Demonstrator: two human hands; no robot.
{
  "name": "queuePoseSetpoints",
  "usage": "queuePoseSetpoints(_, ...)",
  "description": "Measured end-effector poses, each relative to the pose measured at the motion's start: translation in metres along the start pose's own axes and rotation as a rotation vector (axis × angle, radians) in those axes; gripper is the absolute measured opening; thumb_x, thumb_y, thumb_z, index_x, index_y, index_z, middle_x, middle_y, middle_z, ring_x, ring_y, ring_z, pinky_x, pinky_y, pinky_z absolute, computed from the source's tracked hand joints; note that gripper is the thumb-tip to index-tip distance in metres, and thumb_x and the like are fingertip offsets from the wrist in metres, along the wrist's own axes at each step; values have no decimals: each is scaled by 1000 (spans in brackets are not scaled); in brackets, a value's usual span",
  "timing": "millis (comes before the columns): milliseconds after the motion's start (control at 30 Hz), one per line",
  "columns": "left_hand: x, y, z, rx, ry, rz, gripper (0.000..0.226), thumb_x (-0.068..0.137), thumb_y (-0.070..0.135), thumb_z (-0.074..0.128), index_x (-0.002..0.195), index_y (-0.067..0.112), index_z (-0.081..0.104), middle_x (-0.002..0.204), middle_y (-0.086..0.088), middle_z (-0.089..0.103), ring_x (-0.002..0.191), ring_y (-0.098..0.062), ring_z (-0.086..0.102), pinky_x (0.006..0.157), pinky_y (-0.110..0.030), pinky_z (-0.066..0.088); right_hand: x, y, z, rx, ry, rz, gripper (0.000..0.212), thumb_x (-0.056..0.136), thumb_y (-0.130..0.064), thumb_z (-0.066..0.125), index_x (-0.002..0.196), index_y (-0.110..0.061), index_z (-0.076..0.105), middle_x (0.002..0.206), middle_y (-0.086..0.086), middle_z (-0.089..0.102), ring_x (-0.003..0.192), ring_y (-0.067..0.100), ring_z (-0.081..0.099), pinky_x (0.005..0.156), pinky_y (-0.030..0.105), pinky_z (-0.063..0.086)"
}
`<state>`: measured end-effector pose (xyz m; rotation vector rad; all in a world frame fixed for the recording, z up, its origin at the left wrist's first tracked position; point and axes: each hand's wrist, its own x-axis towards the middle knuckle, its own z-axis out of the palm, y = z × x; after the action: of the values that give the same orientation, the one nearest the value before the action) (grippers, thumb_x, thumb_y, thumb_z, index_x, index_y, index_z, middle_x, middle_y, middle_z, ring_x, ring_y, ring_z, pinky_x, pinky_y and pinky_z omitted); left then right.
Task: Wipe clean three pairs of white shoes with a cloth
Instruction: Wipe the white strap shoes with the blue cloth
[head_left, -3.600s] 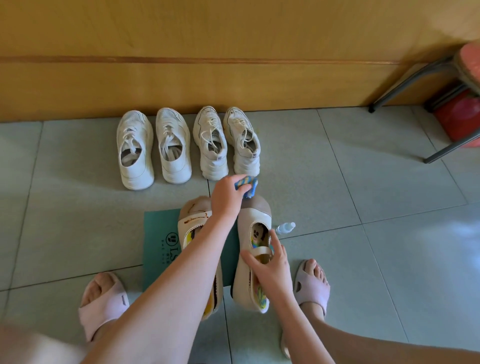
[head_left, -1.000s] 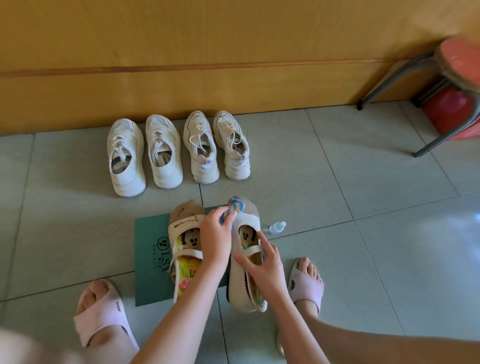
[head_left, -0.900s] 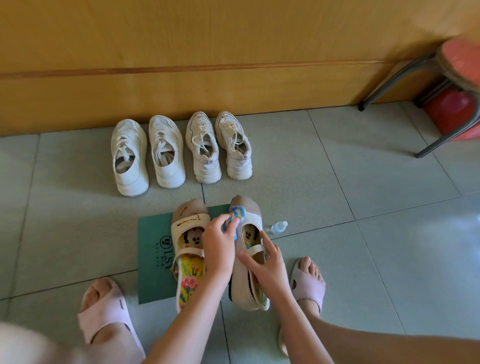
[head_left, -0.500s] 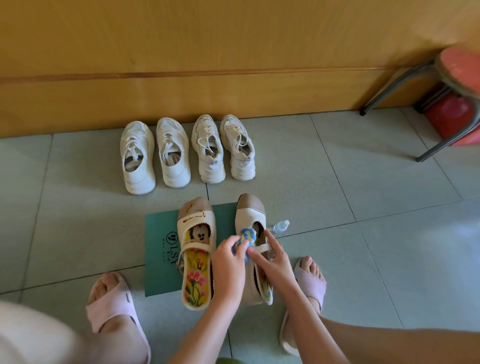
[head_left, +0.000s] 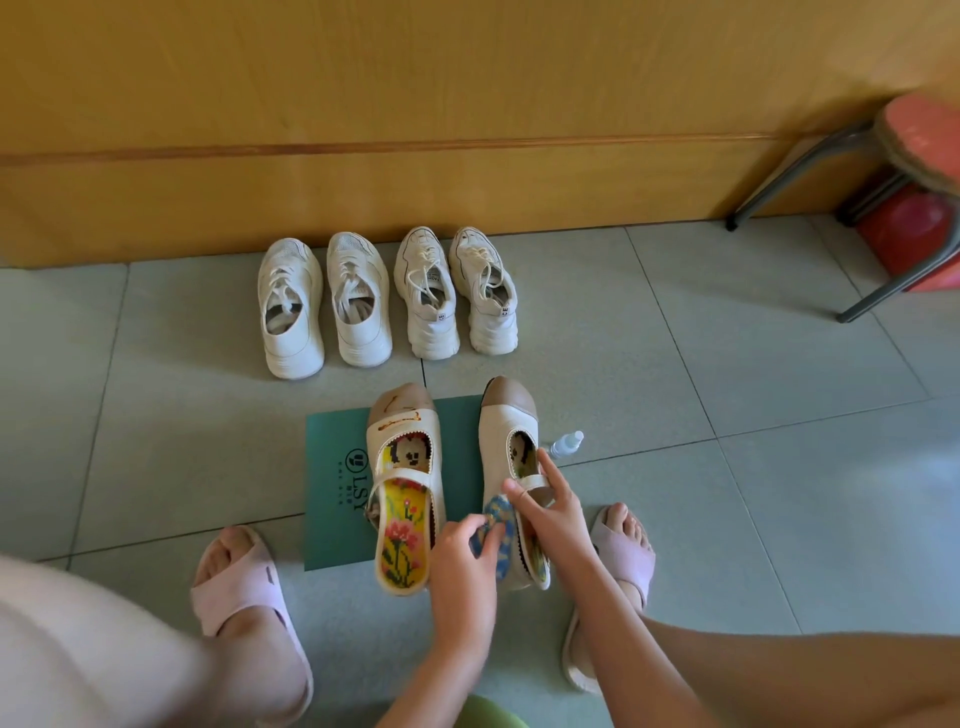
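Note:
Two cream strap shoes with brown toes stand on a green mat (head_left: 332, 499). The left strap shoe (head_left: 402, 467) shows a flowered insole and brown marks on its toe. My right hand (head_left: 548, 512) grips the right strap shoe (head_left: 506, 426) at its strap and tilts it. My left hand (head_left: 462, 556) pinches a small blue patterned cloth (head_left: 498, 525) against that shoe's inner side near the heel. One pair of white sneakers (head_left: 322, 306) and a second laced white pair (head_left: 454, 293) stand by the wall.
A small clear spray bottle (head_left: 566, 444) lies on the tile right of the mat. My feet in pink slides (head_left: 244, 597) flank the mat. A red stool with grey metal legs (head_left: 893, 171) stands at the far right. A wooden wall (head_left: 363, 104) runs behind.
My left hand has drawn the cloth back from the right shoe's toe along its inner side to the heel. My right hand has kept its hold on the strap.

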<state>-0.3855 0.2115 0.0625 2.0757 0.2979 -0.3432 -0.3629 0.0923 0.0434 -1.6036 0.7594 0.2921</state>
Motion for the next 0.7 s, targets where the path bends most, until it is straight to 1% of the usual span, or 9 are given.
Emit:
queuePoseSetpoints(100, -14, -4, -2, 4, -22, 13, 15, 88, 25, 62, 100, 16, 67, 85, 4, 60, 76, -6, 57, 65, -19, 47, 0, 3, 5, -24, 27, 16, 90, 55, -69, 72, 135, -49, 36, 125, -5, 50, 123, 17, 47, 104, 45, 42)
queuePoseSetpoints(133, -18, -6, -3, 2, -30, 11, 15, 88, 25, 63, 100, 18, 67, 86, 4, 60, 77, -6, 57, 66, -18, 47, 0, 4, 7, -35, 34, 17, 93, 52, -72, 71, 135, -51, 35, 126, -5, 50, 124, 18, 45, 105, 46, 41)
queuePoseSetpoints(233, -27, -8, -5, -5, -57, -9, 14, 88, 27, 63, 99, 21, 66, 91, 5, 62, 81, -6, 59, 69, -15, 47, 1, 4, 8, -68, 55, 14, 91, 57, -69, 70, 138, -47, 33, 124, -6, 49, 126, 19, 41, 106, 48, 38)
queuePoseSetpoints(333, -32, -10, -9, 17, -72, -33, 16, 87, 27, 63, 103, 21, 65, 96, 6, 61, 81, 2, 57, 64, -8, 44, 1, 3, 10, -94, 61, 4, 88, 62, -65, 71, 138, -47, 32, 122, -7, 47, 125, 20, 41, 106, 48, 38)
queuePoseSetpoints(400, -33, -11, -11, 27, -91, -44, 19, 87, 28, 64, 104, 20, 66, 95, 6, 62, 79, 2, 57, 62, -7, 44, 0, 2, 12, -107, 65, 1, 89, 62, -66, 70, 139, -46, 31, 121, -7, 46, 126, 20, 41, 105, 49, 38)
queuePoseSetpoints(467, -35, -13, -14, 48, -100, -54, 21, 87, 28, 64, 106, 19, 66, 94, 7, 62, 79, 1, 57, 63, -7, 43, 0, 0, 13, -128, 73, 2, 85, 67, -60, 71, 141, -44, 30, 118, -8, 43, 127, 21, 39, 106, 49, 37)
queuePoseSetpoints(533, -37, -14, -16, 74, -104, -69, 23, 88, 29, 63, 108, 19, 65, 96, 7, 62, 83, -1, 56, 68, -8, 43, 0, -2, 13, -143, 80, 3, 84, 70, -56, 71, 141, -42, 29, 116, -7, 42, 126, 22, 39, 105, 49, 38)
queuePoseSetpoints(600, -41, -18, -19, 89, -109, -84, 24, 88, 30, 61, 109, 18, 65, 98, 6, 62, 86, -3, 56, 74, -10, 44, -1, -4, 14, -151, 81, 10, 85, 70, -57, 71, 142, -42, 28, 117, -7, 41, 126, 22, 39, 105, 50, 39)
queuePoseSetpoints(700, -48, -22, -24, 104, -142, -115, 23, 89, 28, 60, 108, 16, 66, 94, 5, 61, 84, -4, 56, 69, -8, 42, -1, -6, 18, -170, 88, 22, 88, 67, -61, 70, 142, -43, 27, 122, -5, 42, 127, 23, 39, 104, 51, 39)
